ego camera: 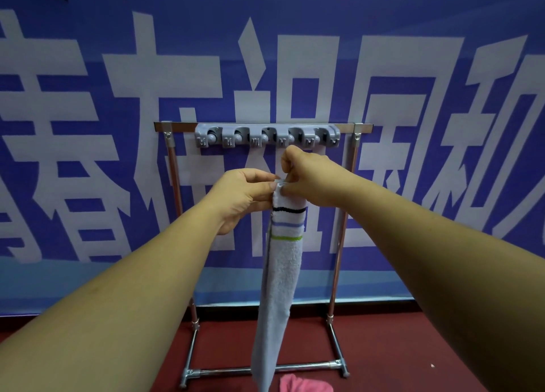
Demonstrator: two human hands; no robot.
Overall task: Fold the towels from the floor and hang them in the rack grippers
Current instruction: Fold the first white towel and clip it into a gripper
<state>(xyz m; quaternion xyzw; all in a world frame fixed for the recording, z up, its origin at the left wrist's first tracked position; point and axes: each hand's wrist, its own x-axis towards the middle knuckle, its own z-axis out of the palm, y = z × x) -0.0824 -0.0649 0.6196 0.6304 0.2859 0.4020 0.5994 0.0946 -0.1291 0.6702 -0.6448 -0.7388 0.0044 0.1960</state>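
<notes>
A white towel (280,276) with black, blue and green stripes hangs down in a long narrow fold in front of the rack. My left hand (241,197) pinches its top edge from the left. My right hand (306,176) pinches the same top edge from the right, just below the grey gripper bar (267,136). That bar has several roller clips, all without a towel, and sits on the top rail of a chrome stand (339,244). A pink towel (303,385) lies crumpled on the red floor by the stand's base.
A blue banner (88,126) with large white characters covers the wall right behind the stand. The stand's bottom crossbar (265,369) and feet rest on the red floor (398,347). The white towel's lower end hangs down past that crossbar.
</notes>
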